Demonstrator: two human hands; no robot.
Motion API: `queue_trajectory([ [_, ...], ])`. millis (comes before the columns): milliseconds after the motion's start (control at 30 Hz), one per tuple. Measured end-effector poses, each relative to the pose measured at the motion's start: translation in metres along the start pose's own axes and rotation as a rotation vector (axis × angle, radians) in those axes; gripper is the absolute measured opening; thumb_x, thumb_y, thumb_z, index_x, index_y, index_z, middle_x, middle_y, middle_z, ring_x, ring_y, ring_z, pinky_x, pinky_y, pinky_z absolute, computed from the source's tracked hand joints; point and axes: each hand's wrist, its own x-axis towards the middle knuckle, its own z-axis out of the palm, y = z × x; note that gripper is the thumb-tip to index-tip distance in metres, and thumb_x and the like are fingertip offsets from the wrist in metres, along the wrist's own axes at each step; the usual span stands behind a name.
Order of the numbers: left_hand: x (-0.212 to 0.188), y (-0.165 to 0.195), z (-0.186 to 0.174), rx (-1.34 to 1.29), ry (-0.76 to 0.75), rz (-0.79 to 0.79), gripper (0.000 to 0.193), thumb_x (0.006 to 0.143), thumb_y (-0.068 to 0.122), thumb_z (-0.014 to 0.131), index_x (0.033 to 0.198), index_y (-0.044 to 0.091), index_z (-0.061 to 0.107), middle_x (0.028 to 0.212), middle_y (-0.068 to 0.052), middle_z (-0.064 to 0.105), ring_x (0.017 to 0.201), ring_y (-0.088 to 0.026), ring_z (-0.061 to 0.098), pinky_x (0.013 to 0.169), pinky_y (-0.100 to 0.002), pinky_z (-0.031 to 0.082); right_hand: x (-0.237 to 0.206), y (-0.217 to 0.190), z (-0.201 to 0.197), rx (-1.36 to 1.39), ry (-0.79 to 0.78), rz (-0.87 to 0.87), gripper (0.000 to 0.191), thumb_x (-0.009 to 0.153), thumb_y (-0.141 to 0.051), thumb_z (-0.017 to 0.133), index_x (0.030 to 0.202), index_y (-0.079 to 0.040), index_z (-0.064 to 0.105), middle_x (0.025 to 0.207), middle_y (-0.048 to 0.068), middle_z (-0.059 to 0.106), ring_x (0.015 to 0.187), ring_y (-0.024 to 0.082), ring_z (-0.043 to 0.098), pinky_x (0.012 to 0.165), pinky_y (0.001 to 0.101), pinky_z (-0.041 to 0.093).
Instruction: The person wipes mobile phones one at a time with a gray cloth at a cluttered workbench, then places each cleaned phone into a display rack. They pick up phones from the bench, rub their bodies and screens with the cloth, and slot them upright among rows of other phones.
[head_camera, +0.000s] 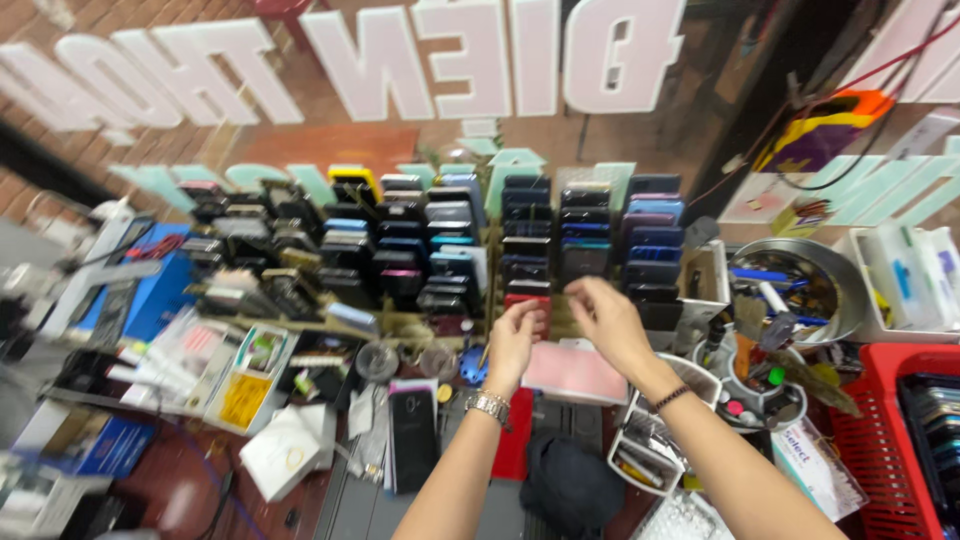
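Note:
Both my hands reach out to a slanted rack (300, 322) packed with several rows of phones (525, 235). My left hand (514, 340), with a metal watch on the wrist, has its fingers pinched near a red phone (524, 299) at the bottom of a middle column. My right hand (608, 318), with a dark bead bracelet, is beside it with fingers bent at the foot of the neighbouring column. The picture is blurred, so whether either hand grips anything is unclear.
A black phone (412, 437) lies face up on the bench below my left arm, next to a pink pad (575, 372). A round metal bowl of tools (800, 282) and a red basket (900, 440) stand at right. White boxes (285, 450) and blue boxes (150, 295) crowd the left.

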Motion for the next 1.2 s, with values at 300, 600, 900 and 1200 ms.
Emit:
queue_trajectory([
  [300,-0.080,-0.038,-0.049,0.407,0.337,-0.301,0.031,0.101,0.028,0.057,0.122,0.010,0.072,0.101,-0.015,0.077,0.085,-0.031,0.076,0.078,-0.039,0.057,-0.076,0.027,0.080,0.055,-0.479,0.046,0.021,0.090,-0.015,0.067,0.109,-0.006,0.070,0.092,0.012,0.078,0.083,0.026,0.076,0.077,0.0376,0.059],
  [600,-0.134,-0.059,-0.134,0.988,0.895,-0.257,0.078,0.077,0.027,0.083,0.143,0.011,0.046,0.147,-0.015,0.046,0.136,-0.037,0.043,0.108,-0.053,0.039,-0.129,0.035,0.086,-0.298,-0.616,-0.091,0.043,0.084,-0.032,0.076,0.123,-0.015,0.065,0.124,0.010,0.063,0.125,0.030,0.055,0.106,0.0407,0.047],
  [900,-0.142,-0.047,-0.152,1.071,0.742,-0.398,0.103,0.066,0.032,0.095,0.149,0.012,0.037,0.141,-0.014,0.048,0.135,-0.034,0.043,0.111,-0.051,0.037,-0.165,-0.016,0.085,-0.779,-0.967,0.099,0.122,0.076,-0.057,0.088,0.161,-0.030,0.004,0.168,0.015,-0.002,0.151,0.051,0.010,0.117,0.0664,0.027],
  [1200,-0.136,-0.029,-0.176,0.950,0.623,-0.423,0.082,0.061,0.035,0.098,0.127,0.008,0.058,0.123,-0.019,0.063,0.117,-0.038,0.062,0.100,-0.046,0.050,-0.180,0.012,0.091,-0.605,-0.756,0.038,0.100,0.076,-0.017,0.084,0.155,-0.032,0.025,0.160,0.012,0.021,0.141,0.038,0.035,0.107,0.0527,0.044],
])
